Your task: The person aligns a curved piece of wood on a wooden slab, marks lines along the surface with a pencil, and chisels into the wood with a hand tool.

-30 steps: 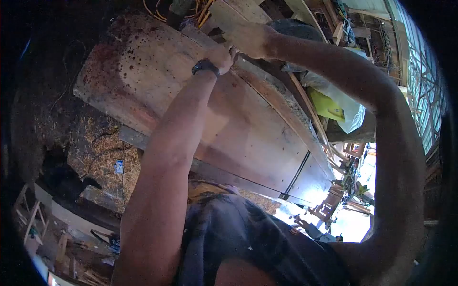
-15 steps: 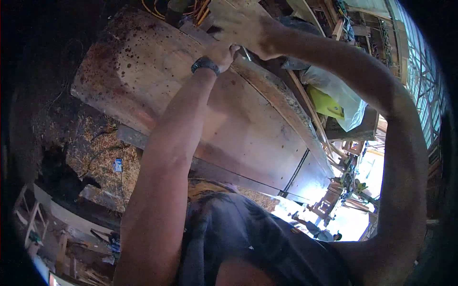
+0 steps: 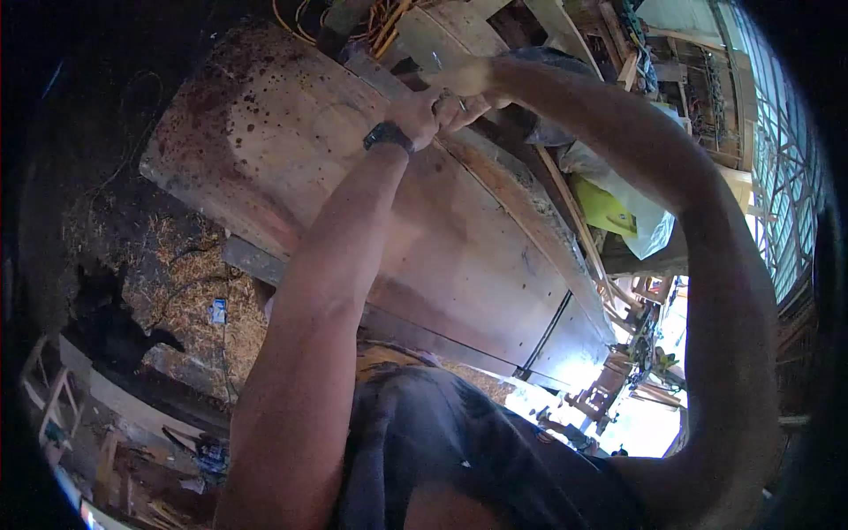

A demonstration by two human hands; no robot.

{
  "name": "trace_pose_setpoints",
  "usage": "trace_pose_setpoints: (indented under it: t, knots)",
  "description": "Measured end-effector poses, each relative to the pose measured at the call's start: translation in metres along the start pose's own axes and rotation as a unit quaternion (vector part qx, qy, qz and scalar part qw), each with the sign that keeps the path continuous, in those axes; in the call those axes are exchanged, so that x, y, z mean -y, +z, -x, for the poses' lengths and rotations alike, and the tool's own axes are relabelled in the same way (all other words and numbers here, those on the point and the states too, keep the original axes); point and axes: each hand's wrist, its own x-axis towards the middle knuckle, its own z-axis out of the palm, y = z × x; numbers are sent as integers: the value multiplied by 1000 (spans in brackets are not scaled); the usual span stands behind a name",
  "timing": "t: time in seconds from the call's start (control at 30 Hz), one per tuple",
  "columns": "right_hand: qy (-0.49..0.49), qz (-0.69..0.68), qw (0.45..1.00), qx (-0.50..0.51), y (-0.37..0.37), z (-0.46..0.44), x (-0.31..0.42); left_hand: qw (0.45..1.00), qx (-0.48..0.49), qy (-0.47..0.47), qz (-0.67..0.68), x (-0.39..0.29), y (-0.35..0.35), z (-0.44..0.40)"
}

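Bench (image 3: 459,274): centre of frame, extending below the hands; long axis upper left to lower right.
Edge strip (image 3: 505,189): along the bench's upper side, right of the hands.
Left hand (image 3: 413,117): nearer the bench face; fingers curled, grasp indeterminable.
Right hand (image 3: 466,95): adjacent, upper centre; fingers bent, grasp likewise indeterminable.

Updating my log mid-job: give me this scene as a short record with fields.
Surface: large tan wooden worktop, dark spots at its left end
Left hand: near worktop's far edge, dark wristband on wrist
Right hand: close beside left hand
Held item: too unclear to tell
Beyond worktop: yellow-green object, translucent plastic sheeting
Floor: small blue-and-white packet
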Motion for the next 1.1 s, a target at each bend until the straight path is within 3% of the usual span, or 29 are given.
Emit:
trace_pose_setpoints:
  t: [0.07, 0.13, 0.2, 0.27, 0.33, 0.43, 0.53, 0.6, 0.63, 0.7, 0.77, 0.83, 0.87, 0.9, 0.97, 1.03, 1.1]
  knots:
    - [6, -4, 1000, -14, -3, -4, 2, 1000, 2, -20, 22, -8, -4, 2]
    - [-67, 167, 982, -61, -9, 8, 14, 999, 0, -27, 22, -6, -1, 1]
    - [-233, 432, 855, -168, -8, 30, 16, 999, 22, -28, 12, -2, 6, 1]
    - [-329, 515, 754, -241, -3, 39, 7, 998, 59, -21, -15, 3, 8, -8]
    - [-308, 604, 704, -211, 4, 31, -7, 999, -2, -13, -44, 0, 9, -2]
    - [-356, 584, 670, -287, 10, 14, -27, 997, -21, -22, -65, -3, 6, -1]
    - [-85, 601, 795, 17, 16, 12, -8, 1000, -9, -11, -8, 0, 8, 2]
    - [-22, 458, 888, 13, 16, 9, -7, 1000, -17, -4, 16, 1, 7, -3]
    - [-21, 323, 946, -15, 14, 6, -11, 1000, -23, -8, 10, 2, 7, -3]
    - [25, 67, 997, -6, 7, -1, -15, 999, -20, -25, 4, 0, 4, -1]
    - [70, -65, 995, -11, 3, -7, -15, 999, 4, -43, 2, -7, -1, 2]
    - [42, -35, 996, -64, -4, -1, -9, 999, 11, -36, 31, -12, -10, 5]
    - [-118, 97, 979, -135, -6, 10, -11, 998, 14, -34, 46, -15, -13, 6]
    - [-248, 246, 904, -247, -7, 21, -11, 999, 5, -24, 38, -7, -4, 1]
    - [-382, 422, 764, -304, -4, 33, -14, 1000, -10, -3, 20, 14, 24, -13]
    - [-388, 523, 712, -264, 2, 35, -21, 1000, -22, 10, 2, 5, 14, -6]
    - [-350, 532, 735, -233, 7, 38, -22, 1000, -22, 5, -1, -2, 3, -2]
